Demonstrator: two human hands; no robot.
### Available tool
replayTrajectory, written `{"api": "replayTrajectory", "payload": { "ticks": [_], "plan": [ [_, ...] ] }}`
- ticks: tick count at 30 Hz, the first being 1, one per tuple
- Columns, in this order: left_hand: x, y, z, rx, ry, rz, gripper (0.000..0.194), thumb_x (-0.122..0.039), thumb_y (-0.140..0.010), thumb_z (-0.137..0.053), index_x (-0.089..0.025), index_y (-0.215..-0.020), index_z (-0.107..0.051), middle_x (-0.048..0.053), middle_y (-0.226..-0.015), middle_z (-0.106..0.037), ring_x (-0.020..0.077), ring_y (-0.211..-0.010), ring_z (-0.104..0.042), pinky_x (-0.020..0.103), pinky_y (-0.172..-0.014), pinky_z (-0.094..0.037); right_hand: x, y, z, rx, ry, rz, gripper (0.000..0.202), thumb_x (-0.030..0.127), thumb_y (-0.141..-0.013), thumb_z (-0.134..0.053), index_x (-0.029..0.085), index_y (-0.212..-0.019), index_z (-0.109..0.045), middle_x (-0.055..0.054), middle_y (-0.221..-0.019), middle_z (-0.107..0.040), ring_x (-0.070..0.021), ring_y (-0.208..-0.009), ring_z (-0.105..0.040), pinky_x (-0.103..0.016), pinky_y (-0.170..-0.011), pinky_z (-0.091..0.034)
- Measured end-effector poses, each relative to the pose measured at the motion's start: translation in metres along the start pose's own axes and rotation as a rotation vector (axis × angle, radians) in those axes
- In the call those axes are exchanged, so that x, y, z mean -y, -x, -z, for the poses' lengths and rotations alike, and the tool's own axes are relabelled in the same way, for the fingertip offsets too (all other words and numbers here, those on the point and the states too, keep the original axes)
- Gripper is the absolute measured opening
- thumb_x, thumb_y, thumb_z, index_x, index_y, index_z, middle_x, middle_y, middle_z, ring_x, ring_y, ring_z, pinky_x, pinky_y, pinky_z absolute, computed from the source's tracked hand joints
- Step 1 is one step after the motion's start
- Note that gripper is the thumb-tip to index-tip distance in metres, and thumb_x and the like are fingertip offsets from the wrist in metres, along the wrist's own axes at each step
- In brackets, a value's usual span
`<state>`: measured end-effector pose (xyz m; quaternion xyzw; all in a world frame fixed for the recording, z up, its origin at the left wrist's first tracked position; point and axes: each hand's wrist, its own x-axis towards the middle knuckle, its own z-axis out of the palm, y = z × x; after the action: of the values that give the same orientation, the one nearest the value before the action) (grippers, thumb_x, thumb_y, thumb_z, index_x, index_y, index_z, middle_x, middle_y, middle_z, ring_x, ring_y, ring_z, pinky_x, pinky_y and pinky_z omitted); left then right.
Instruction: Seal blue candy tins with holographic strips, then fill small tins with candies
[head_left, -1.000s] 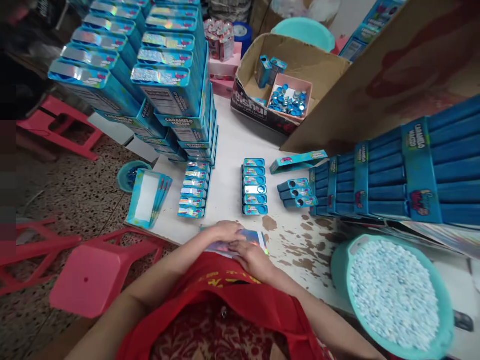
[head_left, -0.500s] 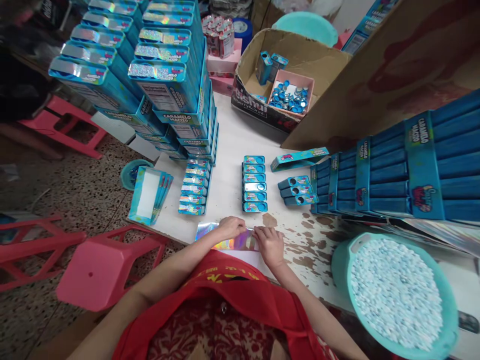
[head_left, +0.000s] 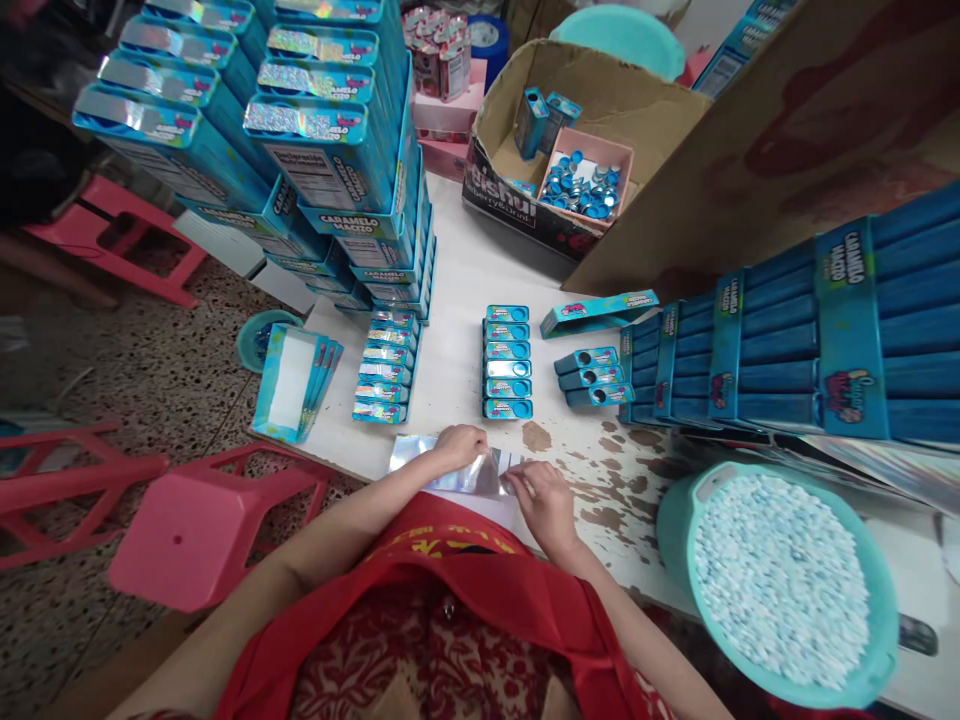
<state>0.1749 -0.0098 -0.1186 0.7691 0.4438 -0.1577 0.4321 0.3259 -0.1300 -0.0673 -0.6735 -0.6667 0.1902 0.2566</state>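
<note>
A shiny holographic sheet (head_left: pixel 409 453) lies at the table's front edge, close to the red apron. My left hand (head_left: pixel 459 446) is closed on the sheet's upper edge. Closed at the fingertips, my right hand (head_left: pixel 546 500) pinches the sheet's right end. Beyond my hands stands a row of blue tins (head_left: pixel 508 368) with round openings or lids on top. To the left is another row of tins (head_left: pixel 382 375) with shiny strips across their tops. Several blue tins (head_left: pixel 594 378) lean together at the right.
Tall stacks of blue boxes (head_left: pixel 322 150) stand back left. A cardboard box (head_left: pixel 517 215) holds tins and a pink tray (head_left: pixel 585 175) of caps. A turquoise bucket (head_left: pixel 679 530) of candies is at the right, a pink stool (head_left: pixel 180 540) at the left.
My right hand has shifted slightly down and right, its fingers now pinching the sheet's end. The sheet's reflections have turned from rainbow to silver. The camera view has moved slightly.
</note>
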Motion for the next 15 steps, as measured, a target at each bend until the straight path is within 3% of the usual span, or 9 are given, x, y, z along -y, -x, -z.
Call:
{"api": "replayTrajectory", "payload": {
  "ticks": [5,10,12,15],
  "plan": [
    [0.001,0.004,-0.006,-0.08,0.006,-0.029,0.027,-0.027,-0.086,-0.043,-0.021,-0.094,-0.068,0.004,-0.103,-0.069,0.0187,-0.094,-0.062,0.027,-0.082,-0.041,0.01,-0.023,0.041,-0.117,-0.314,-0.281,0.017,0.034,-0.087,-0.056,0.021,-0.079,-0.06,-0.001,-0.073,-0.064,-0.0148,-0.069,-0.059,-0.028,-0.067,-0.046],
    [-0.005,0.006,0.0,-0.186,0.173,0.108,0.034,-0.042,-0.084,-0.049,-0.019,-0.107,-0.059,0.006,-0.102,-0.067,0.0205,-0.092,-0.062,0.027,-0.076,-0.043,-0.011,-0.047,0.04,-0.347,-0.578,-0.533,0.027,0.044,-0.078,-0.063,0.019,-0.086,-0.057,-0.003,-0.08,-0.064,-0.016,-0.073,-0.06,-0.03,-0.068,-0.05],
    [-0.011,0.003,0.006,-0.221,0.209,0.218,0.043,-0.051,-0.082,-0.051,-0.019,-0.111,-0.053,0.006,-0.1,-0.066,0.0225,-0.091,-0.063,0.028,-0.072,-0.043,-0.019,-0.063,0.035,-0.468,-0.647,-0.551,0.035,0.044,-0.077,-0.063,0.02,-0.1,-0.054,-0.006,-0.096,-0.062,-0.0169,-0.083,-0.06,-0.033,-0.073,-0.051],
    [-0.018,-0.004,0.015,-0.267,0.229,0.343,0.059,-0.055,-0.078,-0.056,-0.021,-0.122,-0.041,0.008,-0.107,-0.064,0.0251,-0.095,-0.063,0.029,-0.072,-0.042,-0.029,-0.105,0.03,-0.552,-0.688,-0.448,0.049,0.046,-0.081,-0.056,0.023,-0.122,-0.042,-0.009,-0.119,-0.053,-0.0188,-0.101,-0.056,-0.036,-0.081,-0.051]
  ]
}}
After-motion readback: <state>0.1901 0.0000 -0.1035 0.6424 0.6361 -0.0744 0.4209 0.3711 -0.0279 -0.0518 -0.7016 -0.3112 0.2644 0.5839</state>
